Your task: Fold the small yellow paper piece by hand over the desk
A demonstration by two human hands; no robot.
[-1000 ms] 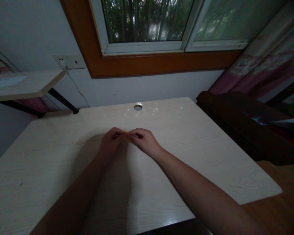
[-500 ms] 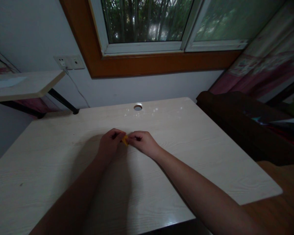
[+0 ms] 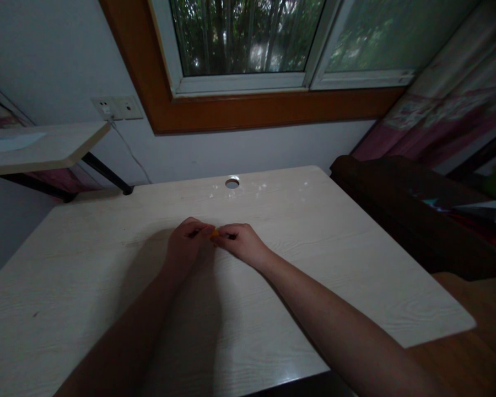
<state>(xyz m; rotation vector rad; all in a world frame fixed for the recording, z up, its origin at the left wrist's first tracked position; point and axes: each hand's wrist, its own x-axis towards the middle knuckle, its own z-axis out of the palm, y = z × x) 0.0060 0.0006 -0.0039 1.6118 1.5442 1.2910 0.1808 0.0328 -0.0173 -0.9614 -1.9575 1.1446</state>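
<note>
Between my two hands is a small yellow-orange piece (image 3: 214, 234), perhaps folded paper; most of it is hidden by fingers, so its kind is unclear. My left hand (image 3: 186, 237) pinches it from the left with thumb and fingertips. From the right, my right hand (image 3: 242, 241) is closed on it too, fingertips nearly meeting those of the left. Both hands are low over the middle of a pale wood-grain desk (image 3: 314, 264), and the left one casts a shadow beside it.
A round cable hole (image 3: 232, 183) lies near the desk's far edge. At the left, a raised shelf (image 3: 66, 144) stands on black legs (image 3: 107, 172). A wall socket (image 3: 116, 108) has a white cable hanging down. Dark brown furniture (image 3: 397, 209) adjoins the right side.
The yellow-orange piece shows less now, as the fingers cover more of it and its lower point no longer sticks out as far. Both hands stay in nearly the same place.
</note>
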